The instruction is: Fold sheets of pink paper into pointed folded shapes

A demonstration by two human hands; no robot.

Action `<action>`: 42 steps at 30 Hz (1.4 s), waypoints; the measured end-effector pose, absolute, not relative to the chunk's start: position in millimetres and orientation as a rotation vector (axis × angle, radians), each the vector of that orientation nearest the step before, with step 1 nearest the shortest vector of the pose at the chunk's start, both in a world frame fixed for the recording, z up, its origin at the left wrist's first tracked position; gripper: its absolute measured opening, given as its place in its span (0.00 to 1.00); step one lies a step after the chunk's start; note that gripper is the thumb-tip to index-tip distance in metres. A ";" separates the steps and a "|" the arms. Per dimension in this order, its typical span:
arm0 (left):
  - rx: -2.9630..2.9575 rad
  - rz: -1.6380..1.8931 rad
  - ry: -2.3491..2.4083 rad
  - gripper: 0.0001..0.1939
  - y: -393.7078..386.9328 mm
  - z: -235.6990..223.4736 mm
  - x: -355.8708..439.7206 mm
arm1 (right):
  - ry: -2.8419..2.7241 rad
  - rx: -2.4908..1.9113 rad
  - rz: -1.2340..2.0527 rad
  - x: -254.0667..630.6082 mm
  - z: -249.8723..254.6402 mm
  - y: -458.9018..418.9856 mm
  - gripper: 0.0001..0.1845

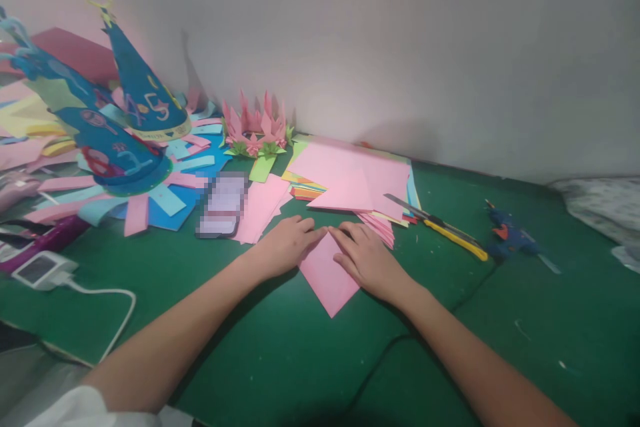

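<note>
A folded pink paper (329, 275) lies diamond-shaped on the green table in front of me, one corner pointing at me. My left hand (283, 243) closes on its far left edge, with the index finger reaching to the top corner. On the right side of the sheet, my right hand (373, 260) rests with thumb and fingers apart, its index fingertip near the same corner. The two index fingertips almost meet there. Just beyond my hands lie pink sheets (350, 163) over a stack of coloured paper. More pink paper (263, 203) sits left of that stack.
A yellow box cutter (457, 240) and a blue glue gun (510, 233) lie to the right. Leftward are a phone (223, 203), blue party hats (143, 87), a pink paper crown (255, 123), and a white device (43, 270) with a cable. A wall (400, 47) stands behind.
</note>
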State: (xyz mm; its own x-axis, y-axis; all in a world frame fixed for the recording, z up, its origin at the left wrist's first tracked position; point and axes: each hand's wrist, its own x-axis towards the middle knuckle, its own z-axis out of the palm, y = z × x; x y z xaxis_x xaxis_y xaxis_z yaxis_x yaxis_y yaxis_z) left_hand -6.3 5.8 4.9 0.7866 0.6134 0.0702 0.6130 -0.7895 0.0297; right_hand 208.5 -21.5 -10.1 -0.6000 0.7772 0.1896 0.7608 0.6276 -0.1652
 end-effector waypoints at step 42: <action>2.412 0.477 0.933 0.21 -9.9 10.4 -9.8 | -2.397 -1.265 0.330 213.5 -10.5 -21.3 0.21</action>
State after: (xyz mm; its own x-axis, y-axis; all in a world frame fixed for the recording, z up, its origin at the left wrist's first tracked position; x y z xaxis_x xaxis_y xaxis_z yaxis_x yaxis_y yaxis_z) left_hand -9.8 -9.9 10.4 0.7029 0.6979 0.1374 0.5204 -0.6362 0.5696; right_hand 213.5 -21.3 -10.5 -0.5054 0.8277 0.2437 0.7311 0.5608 -0.3885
